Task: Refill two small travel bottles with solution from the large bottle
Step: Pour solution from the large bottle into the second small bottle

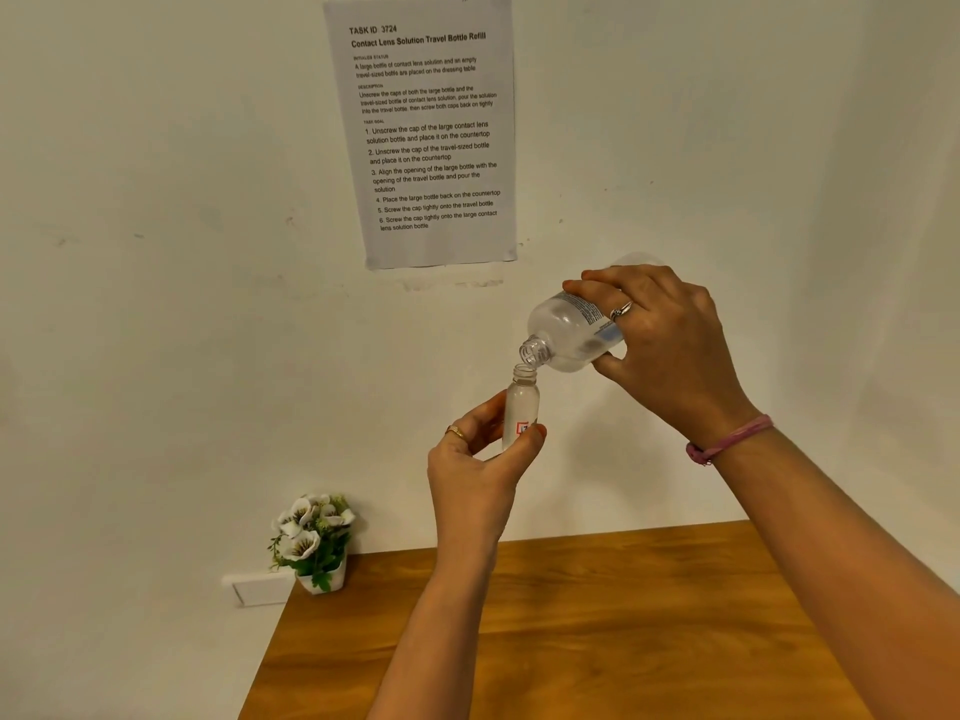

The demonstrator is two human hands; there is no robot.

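The large bottle (571,324) is being tipped neck-down, uncapped, and serves here as the landmark. The right hand (670,335) is wrapping it from the far right side, fingers curled over its upper wall and thumb pressing underneath, so the grip is closed firmly round the body. Just below its mouth, the small travel bottle (521,407) is being held upright and uncapped, its opening almost touching the large bottle's lip. The left hand (478,459) is pinching it low down between thumb and curled fingers, leaving the neck free.

To pour well here, the person is probably best off keeping the two openings nearly in contact, raising the large bottle's base slowly so the flow stays thin, and keeping the travel bottle vertical; a sudden tilt would likely overshoot so narrow a neck. Whether liquid is running at this instant is too faint to tell, as is the fill level.

Well below the large bottle, a wooden table (623,615) is taking up the lower frame. Behind and above the bottle, a printed instruction sheet (426,132) is hanging on the pale wall (156,252). Far down to the left of the bottle, a small potted flower arrangement (314,543) is sitting at the table's back corner, beside a white wall fitting (260,589). The second travel bottle and the caps are not showing.
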